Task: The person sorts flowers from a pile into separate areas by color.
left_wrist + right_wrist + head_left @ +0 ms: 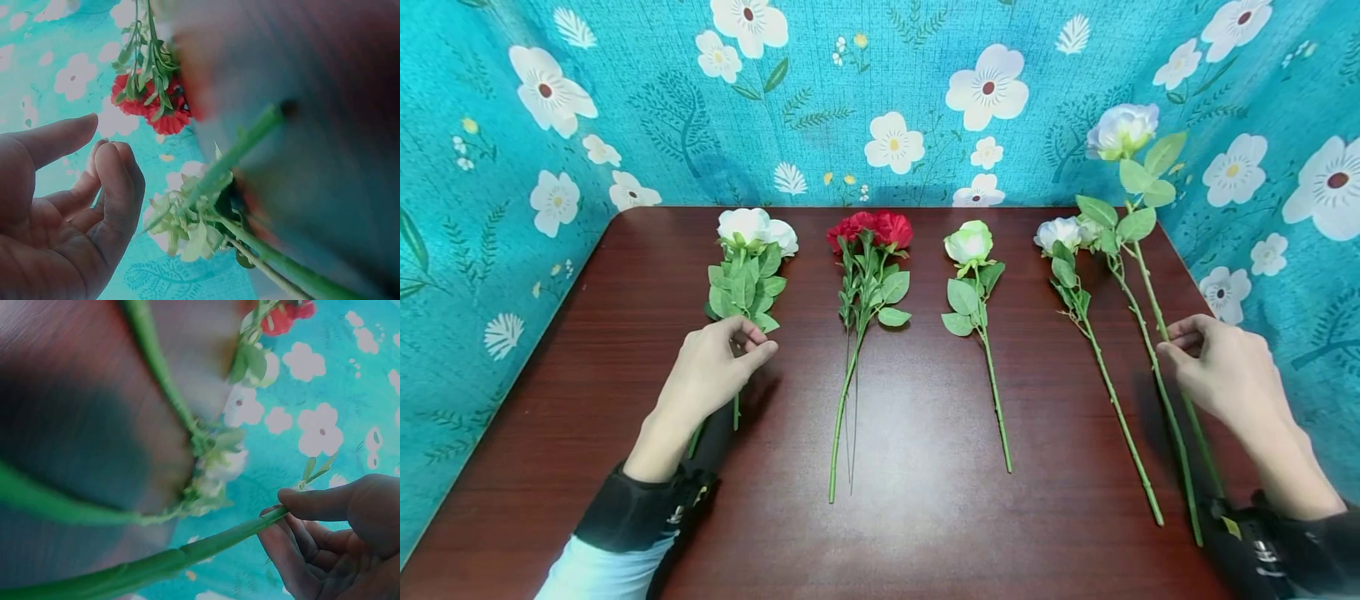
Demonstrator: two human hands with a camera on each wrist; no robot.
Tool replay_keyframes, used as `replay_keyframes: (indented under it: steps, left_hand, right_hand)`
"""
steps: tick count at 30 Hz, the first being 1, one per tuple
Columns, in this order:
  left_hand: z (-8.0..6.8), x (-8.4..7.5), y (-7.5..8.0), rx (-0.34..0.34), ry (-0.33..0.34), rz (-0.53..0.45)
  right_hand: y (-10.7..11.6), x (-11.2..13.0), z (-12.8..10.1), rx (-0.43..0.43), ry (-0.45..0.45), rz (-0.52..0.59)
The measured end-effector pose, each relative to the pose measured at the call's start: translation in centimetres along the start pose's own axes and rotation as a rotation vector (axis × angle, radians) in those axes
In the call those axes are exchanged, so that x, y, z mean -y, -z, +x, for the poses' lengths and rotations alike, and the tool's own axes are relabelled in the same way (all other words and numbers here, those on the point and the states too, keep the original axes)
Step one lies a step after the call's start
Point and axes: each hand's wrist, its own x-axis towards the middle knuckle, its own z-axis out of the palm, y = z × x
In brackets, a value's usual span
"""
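At the right of the head view, my right hand (pixel 1228 371) pinches the stem of a white artificial rose (pixel 1123 132) between thumb and fingers. Its bloom stands above the table's back edge; the right wrist view shows the pinched green stem (pixel 219 542) up close. Two pale roses (pixel 1057 236) lie just left of it. My left hand (pixel 711 371) hovers over the stems of a white rose bunch (pixel 747 227). A gap between thumb and fingers shows in the left wrist view, where the left hand (pixel 75 219) holds nothing.
Red flowers (pixel 872 229) with long stems and a single greenish-white rose (pixel 970 243) lie mid-table, blooms toward the back. The dark brown table (pixel 910 542) backs onto a turquoise flowered cloth (pixel 820 75), which also covers both sides.
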Motion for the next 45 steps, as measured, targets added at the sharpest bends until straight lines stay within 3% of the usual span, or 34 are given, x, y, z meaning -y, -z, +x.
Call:
replay_keyframes:
  steps: [9, 18, 27, 35, 45]
  left_hand:
    - [0.5, -1.2, -0.5, 0.011, -0.011, -0.037]
    - [1.2, -2.8, -0.9, 0.029, -0.059, -0.079]
    - [1.4, -3.9, -1.5, 0.045, -0.112, -0.108]
    - [1.5, -5.1, -2.3, 0.063, -0.187, -0.202]
    - [1.6, -6.9, -3.2, 0.046, -0.286, -0.291]
  right_hand:
    - [-0.7, 2.8, -0.3, -0.076, 0.123, 0.098]
    - [-1.1, 6.2, -0.4, -0.079, 0.183, 0.169]
    - [-2.0, 8.8, -1.1, -0.049, 0.243, 0.262]
    - [-2.9, 11.2, -1.6, -0.020, 0.303, 0.393]
    - [-4.7, 13.7, -2.1, 0.057, 0.288, 0.579]
